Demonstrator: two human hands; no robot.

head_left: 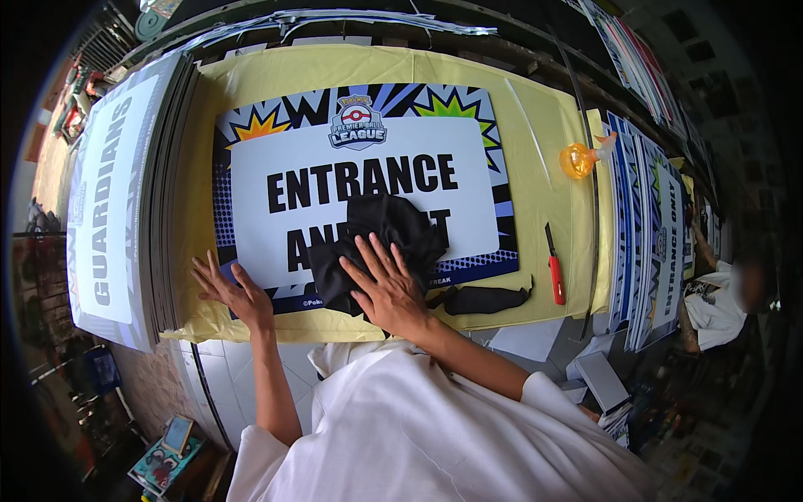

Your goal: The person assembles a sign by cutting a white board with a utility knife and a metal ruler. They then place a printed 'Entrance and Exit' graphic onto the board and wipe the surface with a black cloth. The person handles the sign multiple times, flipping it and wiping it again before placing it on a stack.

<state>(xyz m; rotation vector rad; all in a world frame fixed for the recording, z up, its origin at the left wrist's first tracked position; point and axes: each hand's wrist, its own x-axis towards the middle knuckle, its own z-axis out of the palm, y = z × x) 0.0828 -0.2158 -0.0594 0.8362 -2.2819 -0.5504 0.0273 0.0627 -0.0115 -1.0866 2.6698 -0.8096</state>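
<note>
A printed sign board [473, 197] with a white panel, bold black lettering and a blue comic-style border lies flat on a yellow-covered table [548, 222]. My right hand [389, 293] presses down on a bunched black cloth [389, 222] over the board's lower middle, its fingers stretched out across the fabric. At the board's lower left corner rests my left hand [238, 293], fingers spread, holding nothing. A smaller piece of black cloth [488, 300] lies by the lower right edge of the board.
Thick stacks of printed boards stand left [117, 201] and right [640, 226]. On the table's right are a red cutter knife [556, 280], an orange spray bottle [577, 161] and a thin white strip [529, 130]. Another person [715, 309] is at far right. A phone [178, 433] lies lower left.
</note>
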